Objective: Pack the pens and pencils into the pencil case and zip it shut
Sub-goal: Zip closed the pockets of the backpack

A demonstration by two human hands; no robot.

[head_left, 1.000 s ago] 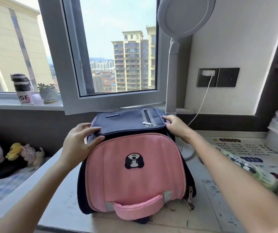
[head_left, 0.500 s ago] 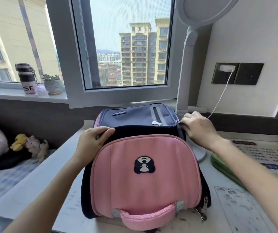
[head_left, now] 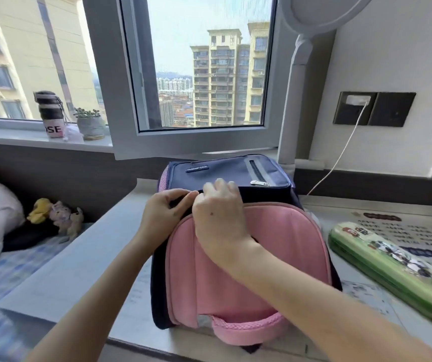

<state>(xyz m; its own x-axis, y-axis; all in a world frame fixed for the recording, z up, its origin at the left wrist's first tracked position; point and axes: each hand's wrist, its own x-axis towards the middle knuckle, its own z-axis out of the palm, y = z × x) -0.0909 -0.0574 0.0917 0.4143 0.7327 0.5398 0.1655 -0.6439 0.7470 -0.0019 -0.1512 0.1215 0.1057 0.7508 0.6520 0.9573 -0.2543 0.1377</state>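
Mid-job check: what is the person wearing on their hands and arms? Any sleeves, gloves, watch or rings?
Nothing is worn. The left hand and right hand have no gloves and no rings that show, and neither wrist carries a watch or band. No sleeve shows on either arm up to the frame's edge. The right hand has one small spot on its back.

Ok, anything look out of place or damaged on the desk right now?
Nothing spilled or damaged. One oddity: the left hand and right hand both pinch the top edge of the backpack, while the green pencil case lies untouched to its right. No loose pens or pencils show.
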